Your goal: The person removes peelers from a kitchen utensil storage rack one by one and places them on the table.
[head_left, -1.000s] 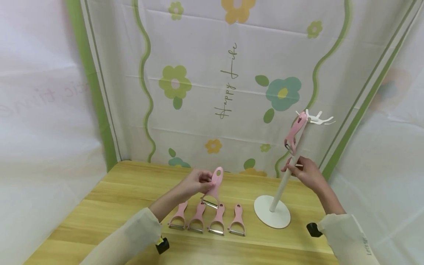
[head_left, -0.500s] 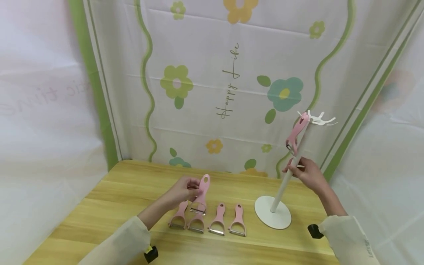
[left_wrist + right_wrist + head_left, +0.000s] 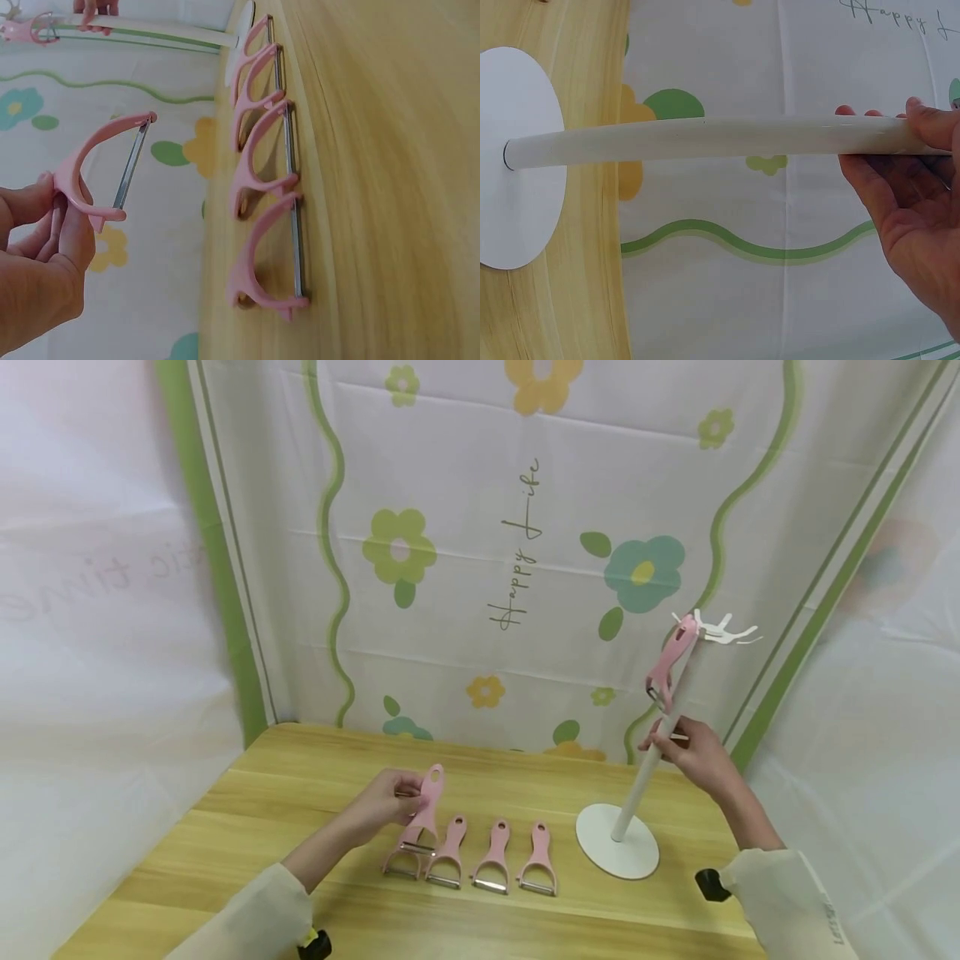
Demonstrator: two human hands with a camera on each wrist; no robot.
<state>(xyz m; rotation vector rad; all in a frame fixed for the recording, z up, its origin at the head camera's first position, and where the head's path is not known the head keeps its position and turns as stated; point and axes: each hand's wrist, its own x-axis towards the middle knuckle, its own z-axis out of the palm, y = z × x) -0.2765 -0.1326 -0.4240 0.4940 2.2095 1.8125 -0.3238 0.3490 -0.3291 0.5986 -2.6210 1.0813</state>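
Observation:
My left hand (image 3: pixel 386 806) pinches a pink peeler (image 3: pixel 429 802) by its handle, with the blade end down, above the leftmost peeler of a row. In the left wrist view this held peeler (image 3: pixel 75 176) is apart from the tabletop. Several more pink peelers (image 3: pixel 491 858) lie side by side on the table, handles pointing away. On the right, my right hand (image 3: pixel 693 756) grips the pole of a white stand (image 3: pixel 637 781). Another pink peeler (image 3: pixel 671 660) hangs from a hook at the stand's top. The right wrist view shows fingers and thumb around the pole (image 3: pixel 705 140).
The white round base (image 3: pixel 618 852) stands on the wooden table (image 3: pixel 247 827), right of the row. White hooks (image 3: pixel 723 631) spread out at the top of the stand. A flowered curtain (image 3: pixel 465 577) hangs behind the table's back edge.
My left hand has moved left and lower with the peeler, from above the middle of the row to above its left end. My right hand stays on the pole.

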